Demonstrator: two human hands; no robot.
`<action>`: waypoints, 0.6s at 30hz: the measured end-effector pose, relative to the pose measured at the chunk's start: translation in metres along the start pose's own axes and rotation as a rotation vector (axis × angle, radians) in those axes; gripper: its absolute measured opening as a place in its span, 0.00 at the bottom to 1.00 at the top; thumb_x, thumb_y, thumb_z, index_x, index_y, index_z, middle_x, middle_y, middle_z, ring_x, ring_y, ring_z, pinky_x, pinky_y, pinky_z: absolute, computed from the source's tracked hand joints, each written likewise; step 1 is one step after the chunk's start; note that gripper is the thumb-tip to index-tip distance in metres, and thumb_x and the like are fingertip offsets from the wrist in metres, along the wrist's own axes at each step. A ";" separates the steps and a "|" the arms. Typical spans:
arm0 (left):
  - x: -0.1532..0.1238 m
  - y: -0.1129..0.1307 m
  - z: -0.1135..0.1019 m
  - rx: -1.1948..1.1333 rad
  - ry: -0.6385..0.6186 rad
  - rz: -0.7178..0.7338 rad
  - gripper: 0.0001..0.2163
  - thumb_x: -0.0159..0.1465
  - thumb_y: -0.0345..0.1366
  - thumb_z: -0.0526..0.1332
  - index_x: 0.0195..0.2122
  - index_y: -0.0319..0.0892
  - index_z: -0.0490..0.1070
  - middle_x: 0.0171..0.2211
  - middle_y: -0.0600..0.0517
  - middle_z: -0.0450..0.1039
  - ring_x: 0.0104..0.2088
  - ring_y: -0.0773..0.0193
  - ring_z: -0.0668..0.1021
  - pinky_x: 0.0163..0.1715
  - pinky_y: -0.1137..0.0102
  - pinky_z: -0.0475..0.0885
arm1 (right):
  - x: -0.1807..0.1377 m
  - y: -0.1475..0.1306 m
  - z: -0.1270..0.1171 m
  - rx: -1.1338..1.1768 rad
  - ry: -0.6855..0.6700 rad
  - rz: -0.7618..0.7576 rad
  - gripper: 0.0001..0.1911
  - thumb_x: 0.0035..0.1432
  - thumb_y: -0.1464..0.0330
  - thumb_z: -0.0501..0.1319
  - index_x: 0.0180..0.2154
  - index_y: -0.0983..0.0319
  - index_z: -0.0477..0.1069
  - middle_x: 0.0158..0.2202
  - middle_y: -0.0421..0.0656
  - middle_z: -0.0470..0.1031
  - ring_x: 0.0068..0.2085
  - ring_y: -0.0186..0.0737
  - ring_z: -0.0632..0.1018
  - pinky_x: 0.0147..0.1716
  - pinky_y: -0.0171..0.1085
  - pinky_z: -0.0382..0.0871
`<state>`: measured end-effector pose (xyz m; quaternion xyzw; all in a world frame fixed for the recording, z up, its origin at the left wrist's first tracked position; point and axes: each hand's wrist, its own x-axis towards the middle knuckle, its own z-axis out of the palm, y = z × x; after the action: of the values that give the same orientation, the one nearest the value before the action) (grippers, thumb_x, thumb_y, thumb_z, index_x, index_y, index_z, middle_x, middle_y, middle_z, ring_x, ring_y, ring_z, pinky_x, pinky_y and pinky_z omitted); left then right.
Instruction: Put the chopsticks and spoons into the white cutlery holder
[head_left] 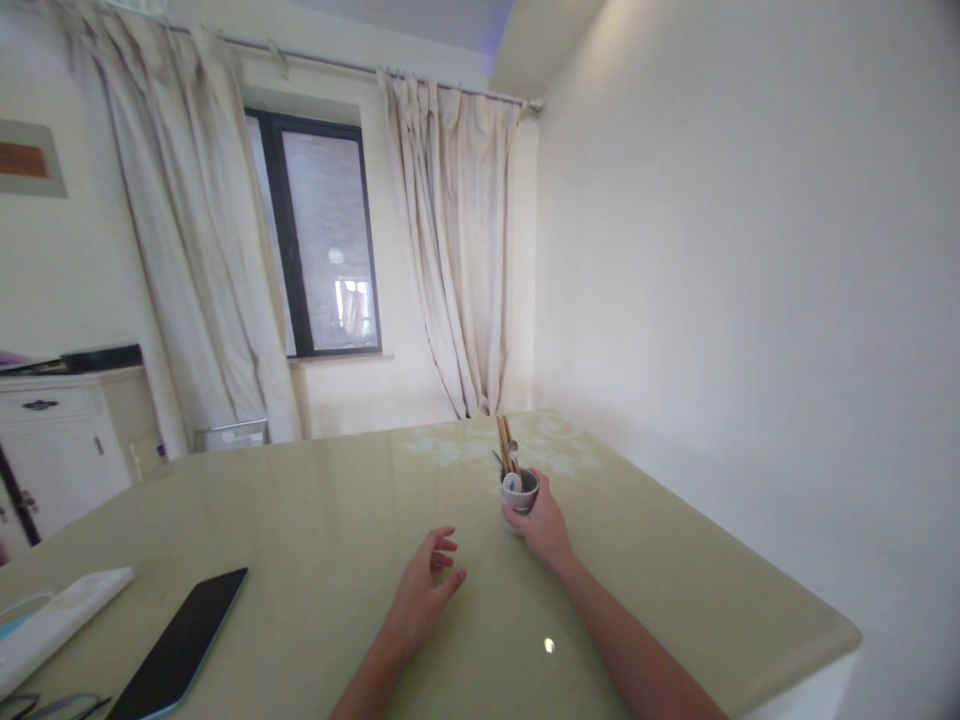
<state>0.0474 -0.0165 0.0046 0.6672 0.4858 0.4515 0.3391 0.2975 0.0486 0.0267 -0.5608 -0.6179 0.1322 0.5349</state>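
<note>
My right hand [545,521] is wrapped around a light grey cup [517,497] near the far right part of the table. Wooden chopsticks [505,445] stand in the cup, together with a metal spoon [513,449] and a round white piece [513,483] at the rim. The cup is upright; whether its base touches the tabletop I cannot tell. To the left of the cup, my left hand [429,580] hovers over or rests at the table with fingers curved apart, holding nothing.
The glossy green tabletop [315,530] reaches toward a curtained window [330,240]. At its near left lie a black tablet-like slab [184,640], a long white object [64,620] and eyeglasses [67,704]. A white wall [735,300] runs along the right. A cabinet [64,450] stands left.
</note>
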 end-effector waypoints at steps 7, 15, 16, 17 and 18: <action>-0.001 0.003 0.000 0.004 0.005 -0.001 0.24 0.63 0.52 0.63 0.55 0.42 0.71 0.45 0.45 0.79 0.41 0.59 0.82 0.50 0.61 0.77 | 0.042 0.038 -0.023 -0.023 0.124 0.076 0.37 0.50 0.58 0.68 0.59 0.61 0.62 0.50 0.53 0.80 0.49 0.54 0.82 0.50 0.51 0.75; 0.005 0.005 -0.003 0.060 -0.001 -0.048 0.19 0.66 0.50 0.59 0.50 0.41 0.72 0.41 0.46 0.80 0.41 0.58 0.82 0.46 0.64 0.77 | 0.029 0.044 -0.018 -0.074 0.304 0.023 0.53 0.48 0.47 0.71 0.65 0.68 0.56 0.65 0.68 0.66 0.66 0.70 0.69 0.62 0.64 0.65; 0.008 0.007 -0.004 0.140 -0.014 -0.071 0.17 0.67 0.48 0.57 0.47 0.41 0.73 0.41 0.46 0.81 0.41 0.59 0.82 0.44 0.66 0.76 | 0.026 0.038 -0.018 -0.114 0.343 -0.030 0.53 0.51 0.46 0.69 0.67 0.69 0.54 0.66 0.69 0.64 0.67 0.71 0.66 0.64 0.65 0.62; 0.011 0.010 -0.005 0.236 -0.027 -0.099 0.15 0.68 0.46 0.56 0.44 0.41 0.74 0.40 0.46 0.81 0.41 0.59 0.82 0.43 0.66 0.75 | 0.022 0.030 -0.017 -0.158 0.360 -0.109 0.51 0.56 0.45 0.67 0.68 0.69 0.53 0.67 0.68 0.63 0.69 0.70 0.65 0.65 0.66 0.61; 0.015 0.013 -0.006 0.337 -0.036 -0.130 0.13 0.69 0.44 0.55 0.40 0.41 0.74 0.39 0.46 0.82 0.40 0.59 0.82 0.42 0.67 0.74 | 0.017 0.021 -0.014 -0.190 0.342 -0.211 0.48 0.60 0.47 0.64 0.69 0.68 0.52 0.68 0.66 0.63 0.69 0.67 0.65 0.66 0.64 0.59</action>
<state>0.0483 -0.0059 0.0220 0.6898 0.5904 0.3290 0.2596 0.3238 0.0634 0.0254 -0.5552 -0.5831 -0.0802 0.5876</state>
